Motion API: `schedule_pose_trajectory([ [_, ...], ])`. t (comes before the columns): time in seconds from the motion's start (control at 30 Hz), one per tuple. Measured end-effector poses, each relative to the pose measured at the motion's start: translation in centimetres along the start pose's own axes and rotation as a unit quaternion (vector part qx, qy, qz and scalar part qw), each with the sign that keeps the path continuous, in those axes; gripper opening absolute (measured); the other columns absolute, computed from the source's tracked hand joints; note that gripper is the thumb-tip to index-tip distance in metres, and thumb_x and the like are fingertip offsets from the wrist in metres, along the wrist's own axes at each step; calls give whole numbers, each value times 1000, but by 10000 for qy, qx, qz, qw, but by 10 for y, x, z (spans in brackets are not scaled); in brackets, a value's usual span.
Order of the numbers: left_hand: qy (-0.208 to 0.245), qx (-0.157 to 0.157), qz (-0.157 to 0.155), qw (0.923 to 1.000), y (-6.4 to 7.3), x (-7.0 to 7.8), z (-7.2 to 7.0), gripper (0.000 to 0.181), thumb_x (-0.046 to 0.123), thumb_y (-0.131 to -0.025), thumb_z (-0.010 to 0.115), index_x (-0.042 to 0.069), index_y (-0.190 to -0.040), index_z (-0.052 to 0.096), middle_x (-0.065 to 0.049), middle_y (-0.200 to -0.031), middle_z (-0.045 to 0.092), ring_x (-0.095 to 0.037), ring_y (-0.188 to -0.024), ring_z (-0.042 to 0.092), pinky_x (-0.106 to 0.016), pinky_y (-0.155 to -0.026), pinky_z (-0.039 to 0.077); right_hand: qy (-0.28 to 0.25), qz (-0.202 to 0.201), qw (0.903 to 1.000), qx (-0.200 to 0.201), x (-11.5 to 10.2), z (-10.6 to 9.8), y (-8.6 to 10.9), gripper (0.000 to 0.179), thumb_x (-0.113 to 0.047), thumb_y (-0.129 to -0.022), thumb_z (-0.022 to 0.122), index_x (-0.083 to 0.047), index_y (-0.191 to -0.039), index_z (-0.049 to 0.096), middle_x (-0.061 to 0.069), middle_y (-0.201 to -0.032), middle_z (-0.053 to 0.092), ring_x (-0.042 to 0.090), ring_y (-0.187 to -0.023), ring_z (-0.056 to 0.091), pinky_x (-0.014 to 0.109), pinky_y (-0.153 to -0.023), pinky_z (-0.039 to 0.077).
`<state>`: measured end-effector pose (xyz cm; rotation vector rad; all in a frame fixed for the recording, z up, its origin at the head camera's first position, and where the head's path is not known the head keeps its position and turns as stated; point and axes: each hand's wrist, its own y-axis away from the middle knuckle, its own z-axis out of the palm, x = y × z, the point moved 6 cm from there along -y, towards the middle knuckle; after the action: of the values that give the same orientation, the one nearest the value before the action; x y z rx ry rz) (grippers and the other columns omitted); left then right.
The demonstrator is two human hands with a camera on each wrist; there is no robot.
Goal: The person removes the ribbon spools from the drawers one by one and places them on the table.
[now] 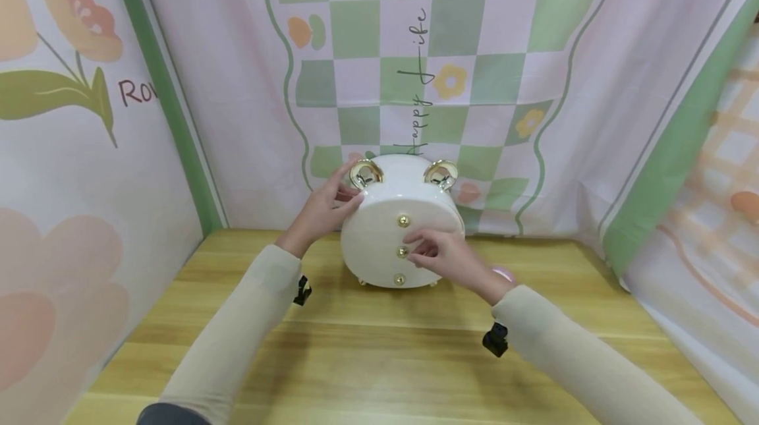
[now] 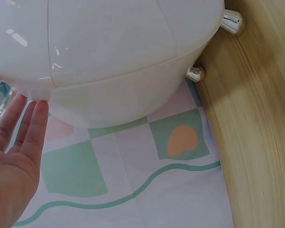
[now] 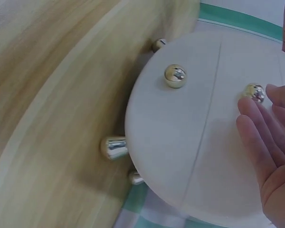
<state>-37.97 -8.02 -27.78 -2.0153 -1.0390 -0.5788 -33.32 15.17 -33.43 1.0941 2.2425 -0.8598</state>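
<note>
A glossy white rounded drawer box (image 1: 379,240) with gold ring-shaped ears and gold feet stands on the table. Its front carries three gold knobs in a column, with seams between the drawers. My left hand (image 1: 326,206) rests its fingertips against the box's upper left side, just below the left ear (image 1: 365,174); the left wrist view shows these fingers (image 2: 37,128) nearly straight. At the middle knob (image 3: 255,91), my right hand (image 1: 447,255) has its thumb and fingertips spread close around it, fingers slightly bent. The bottom knob (image 3: 175,76) is untouched.
The wooden table (image 1: 367,359) meets a green-and-white checked cloth (image 1: 456,26) right behind the box. Part of a small pink object (image 1: 505,273) shows behind my right wrist. Printed cloth panels rise at both sides.
</note>
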Motion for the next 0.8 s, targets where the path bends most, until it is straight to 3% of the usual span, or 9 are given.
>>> schedule_pose_trajectory([
  [0.37, -215, 87, 145, 9996, -1, 4, -2, 74, 28, -102, 61, 46, -158, 17, -6, -118, 66, -21, -108, 63, -38, -90, 56, -24, 29, 9999, 131, 7, 11, -1, 25, -8, -90, 75, -7, -115, 71, 6, -103, 73, 17, -86, 71, 26, -73, 59],
  [0.8, -177, 97, 169, 9997, -2, 3, -1, 73, 27, -102, 62, 43, -159, 19, -6, -115, 68, -20, -107, 64, -36, -90, 56, -100, 17, 9993, 358, 8, 15, -3, 21, -9, -91, 76, -8, -112, 73, 3, -101, 73, 16, -89, 70, 26, -75, 59],
])
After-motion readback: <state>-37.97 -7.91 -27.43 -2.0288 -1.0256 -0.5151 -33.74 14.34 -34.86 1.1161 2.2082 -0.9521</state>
